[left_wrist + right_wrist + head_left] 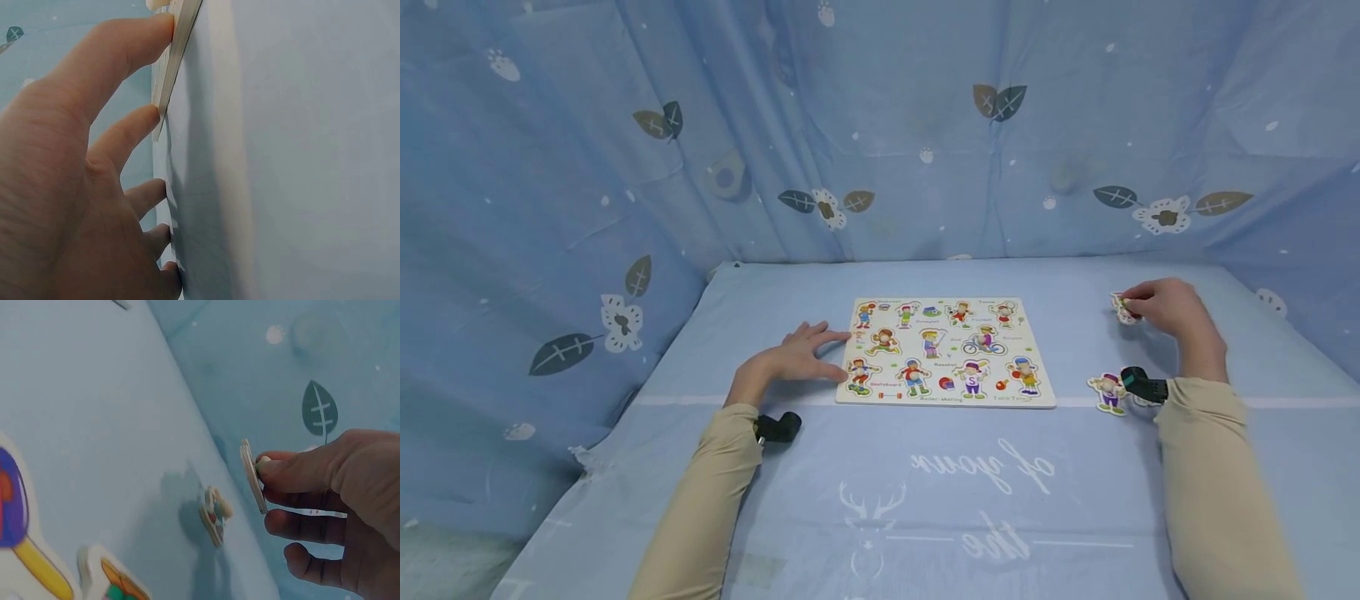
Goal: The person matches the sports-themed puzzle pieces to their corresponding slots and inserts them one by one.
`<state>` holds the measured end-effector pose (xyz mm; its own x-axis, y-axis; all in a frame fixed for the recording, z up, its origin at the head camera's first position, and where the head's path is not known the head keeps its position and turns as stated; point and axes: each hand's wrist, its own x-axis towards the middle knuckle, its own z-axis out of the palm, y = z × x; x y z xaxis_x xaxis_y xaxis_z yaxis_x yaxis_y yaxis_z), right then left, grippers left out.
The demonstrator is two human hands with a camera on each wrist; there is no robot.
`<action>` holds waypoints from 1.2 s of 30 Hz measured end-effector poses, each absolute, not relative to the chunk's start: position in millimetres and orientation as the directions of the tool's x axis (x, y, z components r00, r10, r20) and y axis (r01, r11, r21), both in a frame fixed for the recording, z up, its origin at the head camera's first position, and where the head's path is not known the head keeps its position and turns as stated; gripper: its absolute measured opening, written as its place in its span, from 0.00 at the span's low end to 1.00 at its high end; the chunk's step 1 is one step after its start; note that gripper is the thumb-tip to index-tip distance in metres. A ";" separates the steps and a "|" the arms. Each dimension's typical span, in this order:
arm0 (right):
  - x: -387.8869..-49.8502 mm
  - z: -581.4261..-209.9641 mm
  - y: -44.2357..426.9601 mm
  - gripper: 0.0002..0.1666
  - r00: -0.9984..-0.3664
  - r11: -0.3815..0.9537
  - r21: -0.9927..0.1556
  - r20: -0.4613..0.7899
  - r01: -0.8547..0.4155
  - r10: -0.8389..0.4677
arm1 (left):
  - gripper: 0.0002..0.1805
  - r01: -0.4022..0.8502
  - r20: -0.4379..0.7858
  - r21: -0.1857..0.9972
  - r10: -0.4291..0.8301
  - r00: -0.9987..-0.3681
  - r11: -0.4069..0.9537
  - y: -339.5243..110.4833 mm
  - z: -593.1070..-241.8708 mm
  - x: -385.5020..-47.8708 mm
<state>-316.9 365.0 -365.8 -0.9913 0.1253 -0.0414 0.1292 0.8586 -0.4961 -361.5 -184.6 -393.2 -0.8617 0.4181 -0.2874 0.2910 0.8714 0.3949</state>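
Observation:
A wooden puzzle board [910, 357] with sports figures lies flat on the table. The left hand [793, 354] is at its left side, fingers spread; in the left wrist view the thumb and index fingertip of that hand [94, 131] touch the board's edge [178, 47]. Right of the board, the right hand [1172, 312] pinches a small figure piece [1125, 310]. In the right wrist view, the hand [306, 500] holds the piece [252, 478] by its knob, tilted on edge above the table. A second knobbed piece [214, 515] appears beyond it.
Near the right wrist lies a purple-and-white figure piece [1108, 393], with another piece [1142, 402] partly hidden by the black wrist camera [1142, 384]. A blue patterned curtain [925, 125] hangs behind the cloth-covered table [820, 500].

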 end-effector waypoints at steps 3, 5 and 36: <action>-322.0 -365.3 355.9 0.24 -0.995 0.866 -0.492 -0.027 0.094 0.093 | 0.47 0.299 -0.287 0.402 0.430 -0.856 0.865 -185.4 -394.1 -362.5; -325.6 -365.3 349.7 0.23 -0.996 0.868 -0.490 -0.025 0.083 0.081 | 0.47 0.305 -0.285 0.407 0.437 -0.853 0.861 -185.5 -394.0 -362.5; -335.0 -346.8 298.8 0.26 -0.996 0.894 -0.441 -0.067 0.082 0.058 | 0.47 0.298 -0.278 0.396 0.423 -0.863 0.868 -184.9 -395.5 -362.8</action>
<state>-335.0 298.8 -346.8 -0.9960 0.0584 -0.0670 0.0821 0.8936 -0.4413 -362.8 -184.9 -395.5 -0.8626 0.4228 -0.2777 0.2980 0.8684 0.3963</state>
